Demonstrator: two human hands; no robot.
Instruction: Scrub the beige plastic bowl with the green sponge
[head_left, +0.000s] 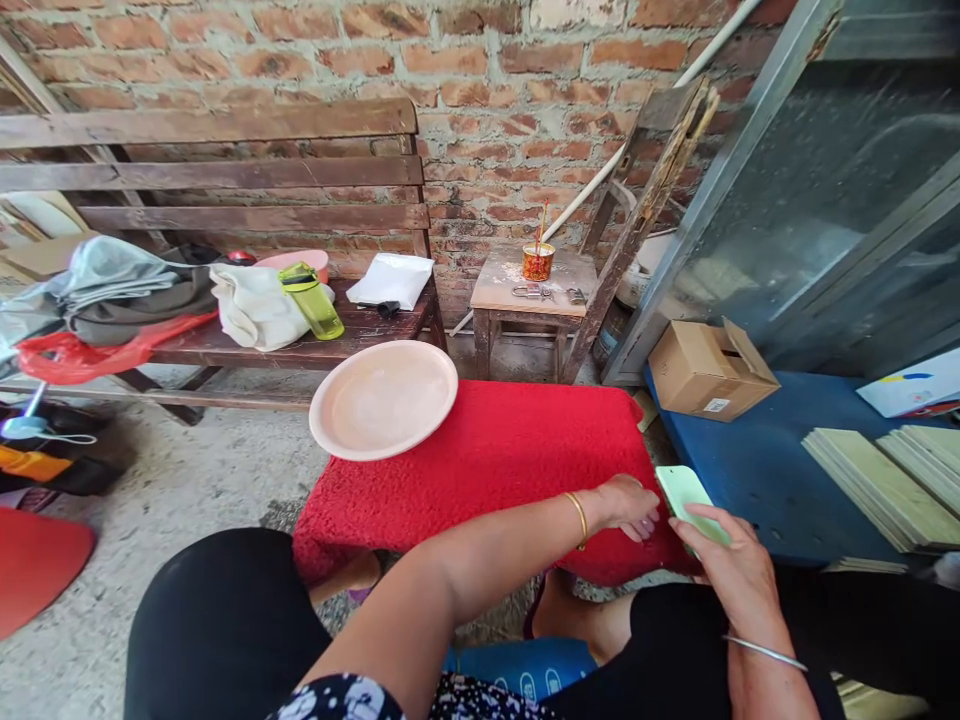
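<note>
My right hand (739,565), with a silver bangle at its wrist, is wrapped round a light green mobile phone (686,490). It holds the phone tilted beside the right end of a table draped with red cloth (540,430). My left hand (628,505) reaches across over that cloth, a gold bracelet on its wrist. Its fingers are loosely bent and partly apart, close to the phone, with nothing visible in them. At the far left of the red cloth lies a shallow pale pink basin (386,400).
A wooden bench (375,335) at the left bears bags and a green bottle (315,305). A stool (499,290) with a small decorated pot (538,262) stands by the brick wall. On the right, a blue surface (720,460) carries a cardboard box (709,370) and stacked boards (874,480).
</note>
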